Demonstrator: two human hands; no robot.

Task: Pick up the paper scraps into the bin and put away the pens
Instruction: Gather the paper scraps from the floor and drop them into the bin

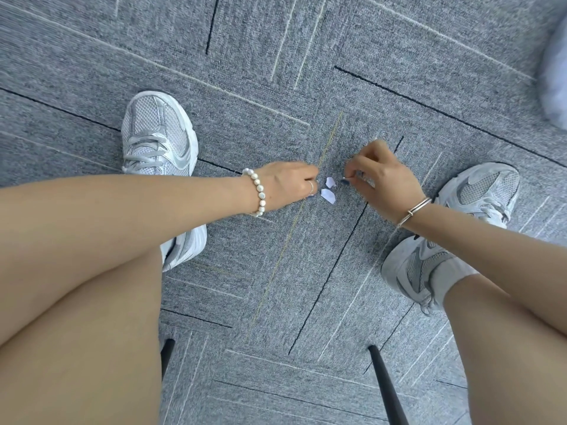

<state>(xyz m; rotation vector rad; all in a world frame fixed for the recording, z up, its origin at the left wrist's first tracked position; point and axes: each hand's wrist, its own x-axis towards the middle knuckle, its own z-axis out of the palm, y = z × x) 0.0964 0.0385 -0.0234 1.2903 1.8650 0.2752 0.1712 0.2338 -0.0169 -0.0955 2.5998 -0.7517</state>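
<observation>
Two small white paper scraps lie on the grey carpet between my hands, one (329,181) just above the other (327,196). My left hand (291,184), with a pearl bracelet at the wrist, reaches down with curled fingertips touching the lower scrap's left edge; whether it holds anything is hidden. My right hand (385,179), with a metal bangle, is pinched just right of the scraps, and a bit of white paper (369,181) shows under its fingers. No pens and no bin are identifiable in view.
I sit with my knees apart, a white sneaker (159,139) to the left and a grey one (478,191) to the right of the scraps. Black chair legs (388,391) stand near the bottom. A blurred white object (556,81) sits at the upper right edge.
</observation>
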